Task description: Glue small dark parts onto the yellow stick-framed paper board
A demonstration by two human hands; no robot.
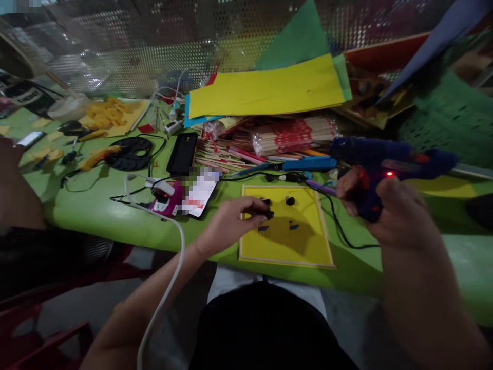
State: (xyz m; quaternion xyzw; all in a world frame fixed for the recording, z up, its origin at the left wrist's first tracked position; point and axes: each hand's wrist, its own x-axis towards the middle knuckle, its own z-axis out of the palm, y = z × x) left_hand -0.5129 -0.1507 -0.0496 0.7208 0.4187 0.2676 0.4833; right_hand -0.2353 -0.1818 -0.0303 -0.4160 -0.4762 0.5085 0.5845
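A blue hot glue gun point(370, 154) with a glowing red light is in the grip of my right hand point(402, 208), raised right of the yellow sheet. Thin wooden sticks border this square yellow sheet point(308, 252), which lies at the table's front edge. Over its upper left part, my left hand point(234, 218) pinches a small dark piece point(270, 214) between thumb and fingers. Another small black round piece point(290, 201) sits on the sheet to the right. Two little dark marks show lower on the sheet, partly in shadow.
Behind the sheet lie a white-screened phone point(206, 192), a purple-and-white power socket point(169, 198), a black phone case point(182, 154) and bundled wooden sticks point(292, 134). A white cable point(181, 257) crosses above my left forearm. Another person's arm point(19, 190) rests at the left.
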